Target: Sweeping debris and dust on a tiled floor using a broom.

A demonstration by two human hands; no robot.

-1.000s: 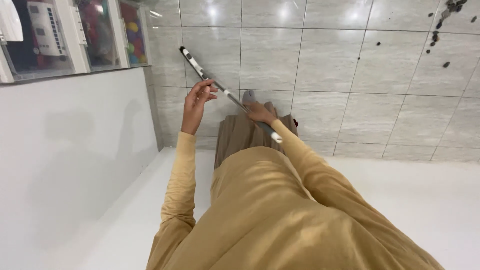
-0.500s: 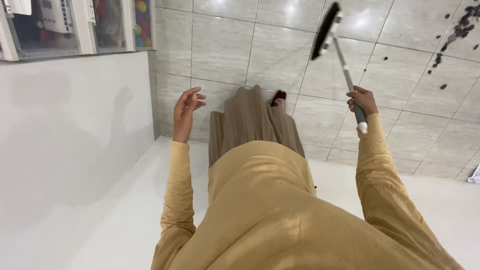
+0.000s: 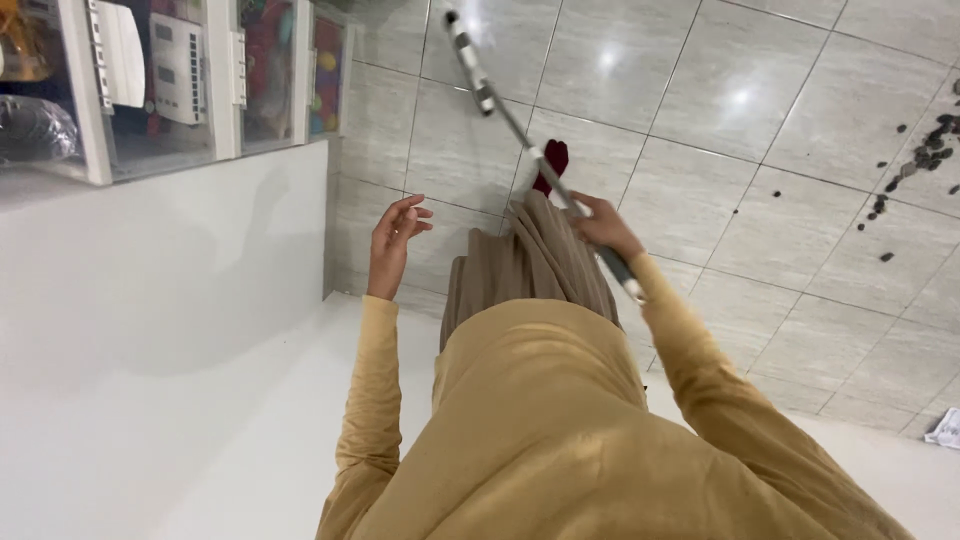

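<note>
The long grey-and-white mop handle [image 3: 520, 130] runs slantwise over the pale tiled floor [image 3: 780, 130], from the top of the view down to the person's right hand [image 3: 600, 225]. Its far end passes out of sight at the upper edge, so the head cannot be seen. The right hand's fingers are wrapped tight around the handle close to its near end, whose grey grip and white tip stick out just behind the wrist. The handle crosses above a dark red foot [image 3: 553, 160] that peeps from under a pleated brown skirt [image 3: 530, 265].

The left hand [image 3: 395, 235] is raised beside the skirt, holding nothing, its fingers loosely spread and slightly curled, well apart from the handle. Both arms wear mustard-yellow sleeves.

To the left stands a white wall [image 3: 150, 300], and above it white-framed glass cabinets [image 3: 210, 80] with colourful things inside. At the far right of the floor lies a scatter of small dark bits [image 3: 915, 150], well apart from the handle.
</note>
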